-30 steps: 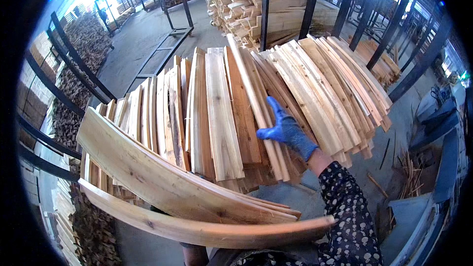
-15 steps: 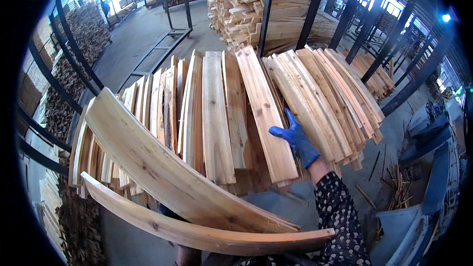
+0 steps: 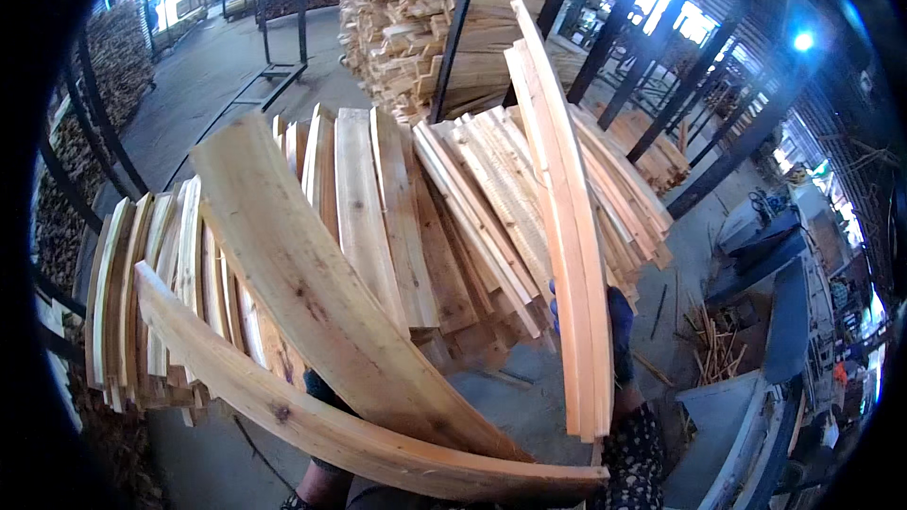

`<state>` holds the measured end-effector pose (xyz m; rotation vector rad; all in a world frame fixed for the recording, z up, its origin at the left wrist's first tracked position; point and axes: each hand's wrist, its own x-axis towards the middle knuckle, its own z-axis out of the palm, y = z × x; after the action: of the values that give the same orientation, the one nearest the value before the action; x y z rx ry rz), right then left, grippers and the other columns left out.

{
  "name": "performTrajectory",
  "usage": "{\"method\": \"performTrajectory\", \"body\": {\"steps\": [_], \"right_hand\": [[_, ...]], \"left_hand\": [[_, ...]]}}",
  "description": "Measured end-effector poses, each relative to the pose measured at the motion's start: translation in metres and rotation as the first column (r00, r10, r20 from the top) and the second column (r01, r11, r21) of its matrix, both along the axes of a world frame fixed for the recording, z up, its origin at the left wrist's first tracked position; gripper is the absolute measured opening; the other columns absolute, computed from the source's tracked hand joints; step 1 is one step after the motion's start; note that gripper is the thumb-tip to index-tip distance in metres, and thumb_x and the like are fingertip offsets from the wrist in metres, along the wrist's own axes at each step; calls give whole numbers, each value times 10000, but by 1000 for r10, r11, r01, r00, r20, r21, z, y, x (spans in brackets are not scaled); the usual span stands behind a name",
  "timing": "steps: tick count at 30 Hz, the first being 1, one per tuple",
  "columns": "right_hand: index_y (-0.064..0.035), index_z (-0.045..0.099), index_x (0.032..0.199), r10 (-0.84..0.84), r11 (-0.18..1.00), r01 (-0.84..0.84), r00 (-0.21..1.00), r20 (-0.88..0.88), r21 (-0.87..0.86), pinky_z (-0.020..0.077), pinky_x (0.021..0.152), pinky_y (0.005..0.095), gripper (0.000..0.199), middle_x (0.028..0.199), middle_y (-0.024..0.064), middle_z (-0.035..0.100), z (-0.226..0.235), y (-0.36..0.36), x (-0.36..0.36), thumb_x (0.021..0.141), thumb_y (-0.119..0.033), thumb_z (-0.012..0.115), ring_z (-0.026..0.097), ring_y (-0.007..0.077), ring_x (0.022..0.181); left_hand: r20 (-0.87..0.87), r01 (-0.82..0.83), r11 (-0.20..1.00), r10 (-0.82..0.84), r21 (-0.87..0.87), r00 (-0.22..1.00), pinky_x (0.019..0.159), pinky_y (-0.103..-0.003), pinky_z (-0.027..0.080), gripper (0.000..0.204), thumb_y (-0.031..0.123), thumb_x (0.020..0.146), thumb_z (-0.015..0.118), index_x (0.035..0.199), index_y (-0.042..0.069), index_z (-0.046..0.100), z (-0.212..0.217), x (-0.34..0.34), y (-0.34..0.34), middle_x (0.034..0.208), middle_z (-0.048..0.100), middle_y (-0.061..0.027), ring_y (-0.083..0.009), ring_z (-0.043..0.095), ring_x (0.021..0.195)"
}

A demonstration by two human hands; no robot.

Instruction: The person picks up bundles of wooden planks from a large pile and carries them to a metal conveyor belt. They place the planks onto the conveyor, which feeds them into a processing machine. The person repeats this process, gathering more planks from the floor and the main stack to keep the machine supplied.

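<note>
My right hand, in a blue glove, is closed around a couple of long wooden boards held upright above the stack, narrow edges toward me. On the left, a wide pale board and a narrower board slant across the front, raised off the stack. Under them shows a dark piece of my left hand, gripping them from below; most of its fingers are hidden. Beneath and behind lies a broad stack of boards, packed side by side and pointing away from me.
Dark metal posts rise at both sides of the stack. A tall pile of lumber stands behind it. At the right are a grey metal bin and thin wood offcuts. A metal frame sits on the floor at the far left.
My right hand has lifted boards off the stack and turned them upright, nearer to me. The view has shifted right, and the boards in my left hand stay slanted across the front.
</note>
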<state>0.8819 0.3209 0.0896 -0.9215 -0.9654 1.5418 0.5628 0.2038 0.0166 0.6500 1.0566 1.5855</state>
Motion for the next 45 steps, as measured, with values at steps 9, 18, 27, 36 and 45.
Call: {"method": "performTrajectory", "body": {"steps": [9, 18, 27, 36, 45], "right_hand": [[48, 322, 1419, -119, 938, -68, 857, 501, 339, 250, 1116, 374, 947, 1388, 163, 450, 105, -101, 8, 673, -257, 819, 378, 247, 1329], [70, 422, 1329, -236, 878, -387, 161, 958, 281, 447, 936, 470, 830, 1256, 305, 502, 150, -188, 16, 688, -329, 767, 542, 442, 1116], [-136, 648, 1144, -710, 523, -740, -104, 697, 423, 449, 711, 348, 291, 1175, 71, 617, 99, -284, 90, 869, -204, 582, 578, 201, 884], [-92, 545, 1276, -539, 766, -528, -214, 815, 368, 361, 1027, 466, 446, 1309, 153, 535, 93, -296, 170, 913, -351, 559, 516, 375, 1180], [66, 392, 1352, -216, 974, -52, 101, 971, 222, 441, 954, 483, 837, 1267, 298, 499, -26, -313, 245, 733, -367, 751, 526, 440, 1148]], "left_hand": [[46, 148, 989, -148, 9, 988, 1002, -405, 424, 581, 337, 923, 500, 1395, 73, 286, -3, 27, -11, 1349, 439, -106, -235, 450, 1230], [94, 360, 933, -358, -2, 929, 1000, -403, 427, 585, 314, 915, 522, 1393, 71, 290, -5, 132, -43, 1349, 442, -107, -233, 452, 1230], [127, 493, 869, -485, -46, 865, 999, -400, 429, 589, 291, 907, 545, 1391, 69, 293, -15, 248, -82, 1349, 445, -107, -231, 454, 1229], [136, 565, 816, -551, -119, 823, 997, -398, 432, 595, 268, 898, 567, 1389, 68, 297, -22, 301, -94, 1349, 449, -107, -230, 457, 1229], [149, 676, 716, -659, -175, 737, 995, -396, 435, 603, 245, 890, 590, 1387, 66, 300, -31, 359, -43, 1349, 452, -108, -228, 459, 1229]]}}
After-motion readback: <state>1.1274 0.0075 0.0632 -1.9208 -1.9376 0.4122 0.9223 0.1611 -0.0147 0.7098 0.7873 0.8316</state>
